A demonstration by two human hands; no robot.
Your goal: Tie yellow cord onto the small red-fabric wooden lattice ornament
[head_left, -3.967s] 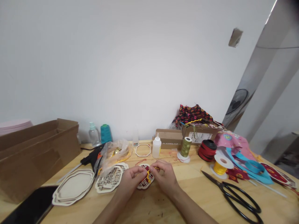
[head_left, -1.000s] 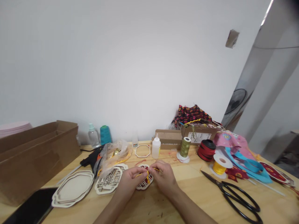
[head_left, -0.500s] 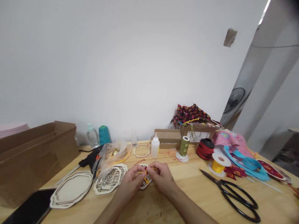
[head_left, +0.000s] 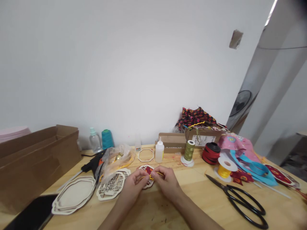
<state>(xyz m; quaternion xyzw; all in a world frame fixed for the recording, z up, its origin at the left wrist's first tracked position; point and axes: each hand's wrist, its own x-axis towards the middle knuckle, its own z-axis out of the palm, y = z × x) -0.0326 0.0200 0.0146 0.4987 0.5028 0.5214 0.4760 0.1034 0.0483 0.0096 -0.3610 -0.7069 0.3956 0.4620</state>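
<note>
A small lattice-cut wooden ornament with red backing (head_left: 145, 169) is held tilted just above the wooden table (head_left: 192, 198). A yellow cord (head_left: 153, 174) runs across it between my hands. My left hand (head_left: 134, 185) is closed, pinching the cord and the ornament's near left edge. My right hand (head_left: 166, 182) is closed too, pinching the cord at the ornament's right side. Both forearms reach in from the bottom of the picture.
Cream wooden cut-outs (head_left: 74, 195) and lattice pieces (head_left: 111, 187) lie left. A glue gun (head_left: 93, 163), plastic bag (head_left: 118, 156), glue bottle (head_left: 159, 152), thread spools (head_left: 189, 150), yellow spool (head_left: 224, 169), black scissors (head_left: 240, 199), cardboard boxes (head_left: 35, 159), a phone (head_left: 31, 215).
The ornament has been lifted and tipped up toward the far side. My hands have drawn closer together on the yellow cord. The camera has shifted slightly.
</note>
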